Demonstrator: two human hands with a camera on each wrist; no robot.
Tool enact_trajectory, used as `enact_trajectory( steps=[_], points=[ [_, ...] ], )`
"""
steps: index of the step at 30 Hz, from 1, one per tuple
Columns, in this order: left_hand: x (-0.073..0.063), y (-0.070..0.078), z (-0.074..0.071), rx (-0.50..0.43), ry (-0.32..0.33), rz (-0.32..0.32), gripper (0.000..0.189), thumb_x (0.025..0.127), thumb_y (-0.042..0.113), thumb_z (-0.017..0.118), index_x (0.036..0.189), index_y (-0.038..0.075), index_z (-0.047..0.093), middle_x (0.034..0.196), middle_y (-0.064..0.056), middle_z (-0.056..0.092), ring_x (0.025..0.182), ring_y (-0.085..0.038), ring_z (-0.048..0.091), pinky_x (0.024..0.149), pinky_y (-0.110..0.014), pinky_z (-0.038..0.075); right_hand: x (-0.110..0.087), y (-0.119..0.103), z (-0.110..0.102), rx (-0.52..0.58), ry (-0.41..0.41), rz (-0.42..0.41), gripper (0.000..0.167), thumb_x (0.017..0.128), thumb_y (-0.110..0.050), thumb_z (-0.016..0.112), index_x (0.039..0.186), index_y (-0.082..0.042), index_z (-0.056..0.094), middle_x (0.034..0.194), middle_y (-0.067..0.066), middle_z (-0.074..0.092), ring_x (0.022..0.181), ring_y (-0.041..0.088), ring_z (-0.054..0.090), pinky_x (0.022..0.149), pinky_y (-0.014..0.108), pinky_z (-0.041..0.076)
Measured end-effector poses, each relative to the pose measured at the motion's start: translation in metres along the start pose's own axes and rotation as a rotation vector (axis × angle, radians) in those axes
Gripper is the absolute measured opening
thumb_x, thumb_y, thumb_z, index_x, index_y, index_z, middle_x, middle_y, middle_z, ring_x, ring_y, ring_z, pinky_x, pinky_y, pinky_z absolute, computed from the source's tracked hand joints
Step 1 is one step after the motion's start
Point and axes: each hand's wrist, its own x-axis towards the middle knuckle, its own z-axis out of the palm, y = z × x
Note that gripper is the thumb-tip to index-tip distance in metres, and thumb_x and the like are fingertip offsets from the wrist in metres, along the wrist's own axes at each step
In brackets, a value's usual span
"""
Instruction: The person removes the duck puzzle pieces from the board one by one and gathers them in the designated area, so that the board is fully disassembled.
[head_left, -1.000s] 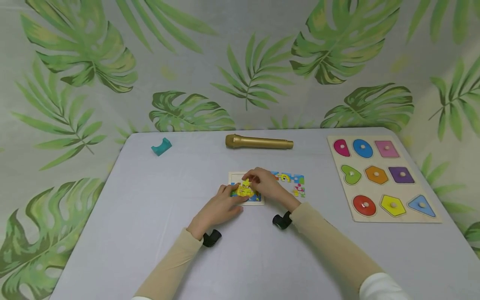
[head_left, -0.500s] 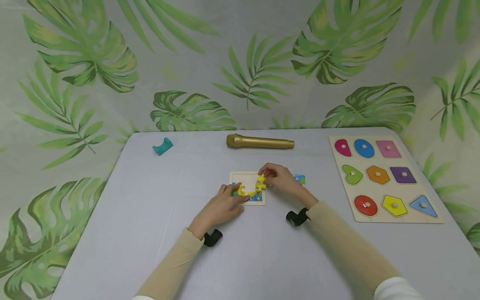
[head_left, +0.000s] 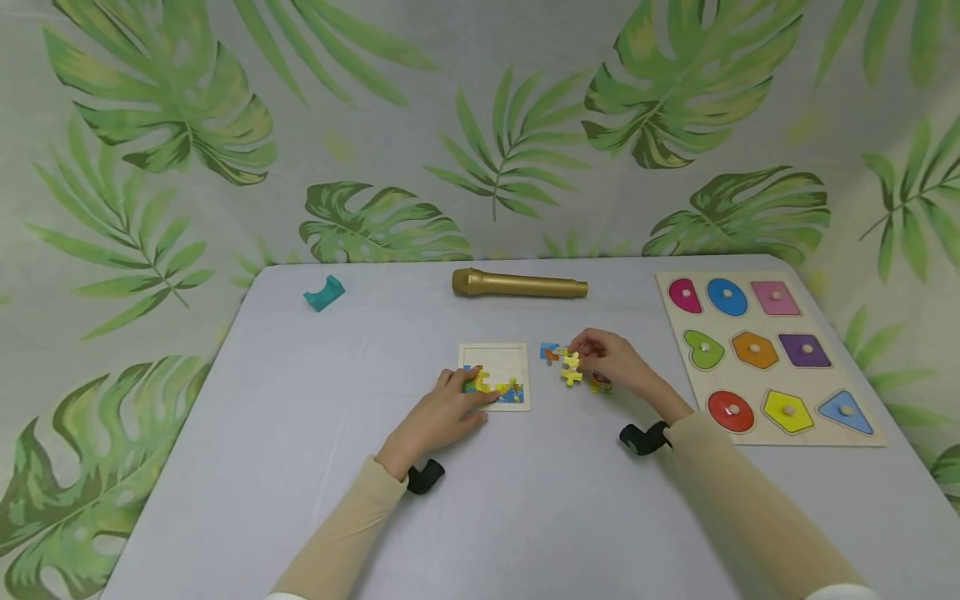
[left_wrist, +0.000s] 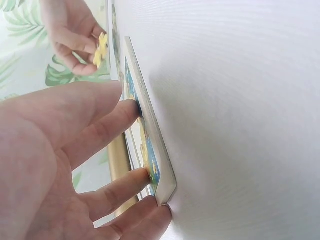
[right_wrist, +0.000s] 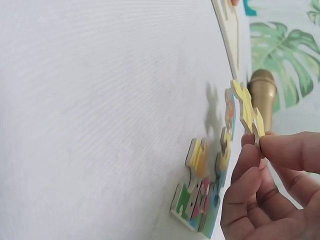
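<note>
My right hand (head_left: 617, 362) pinches a yellow jigsaw puzzle piece (head_left: 571, 369) between thumb and fingers, above several loose puzzle pieces (head_left: 550, 353) on the table. In the right wrist view the yellow piece (right_wrist: 244, 105) is tilted up off the cloth, and the coloured pieces (right_wrist: 192, 205) lie below it. My left hand (head_left: 442, 414) rests with extended fingers on the lower left of a small wooden puzzle tray (head_left: 492, 346). Blue and yellow pieces fill the tray's lower part, partly covered by the fingers; its upper part shows bare wood.
Behind the tray lies a gold microphone (head_left: 519, 285). A small teal curved block (head_left: 324, 293) sits at the back left. On the right is a wooden shape board (head_left: 720, 379) with several knobbed coloured shapes. Each wrist wears a black camera (head_left: 425, 477).
My right hand has lifted yellow pieces from the tray and carried them right, over the loose pieces. The tray's middle is now bare wood. My left hand has stayed in place.
</note>
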Motion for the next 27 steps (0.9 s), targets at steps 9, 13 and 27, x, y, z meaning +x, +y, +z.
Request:
enact_trajectory(
  steps=[9,13,27],
  points=[
    [0.0,0.0,0.0,0.002,0.006,0.003,0.035,0.094,0.024,0.062,0.129,0.019,0.063,0.147,-0.018,0.036,0.12,-0.032,0.039,0.089,-0.042,0.046,-0.003,0.005,0.003,-0.146,-0.001,-0.062,0.015,0.086,0.003,0.06,0.1,0.0,0.064,0.081,0.006,0.055,0.074,0.021,0.048,0.064,0.03,0.042],
    [0.001,-0.001,0.001,0.001,0.006,-0.002,0.035,0.095,0.024,0.062,0.129,0.02,0.063,0.148,-0.018,0.036,0.121,-0.031,0.038,0.088,-0.042,0.046,-0.004,0.003,0.005,-0.211,0.009,-0.087,0.013,0.087,0.005,0.059,0.097,-0.001,0.065,0.077,0.004,0.053,0.072,0.019,0.047,0.062,0.03,0.04],
    [-0.003,-0.005,0.001,-0.036,-0.006,0.012,0.037,0.096,0.023,0.059,0.133,0.019,0.059,0.15,-0.016,0.031,0.129,-0.034,0.033,0.094,-0.046,0.043,-0.006,0.0,0.012,-0.334,0.028,-0.11,0.012,0.086,0.007,0.06,0.094,-0.001,0.065,0.075,0.004,0.052,0.069,0.019,0.048,0.061,0.029,0.042]
  ],
)
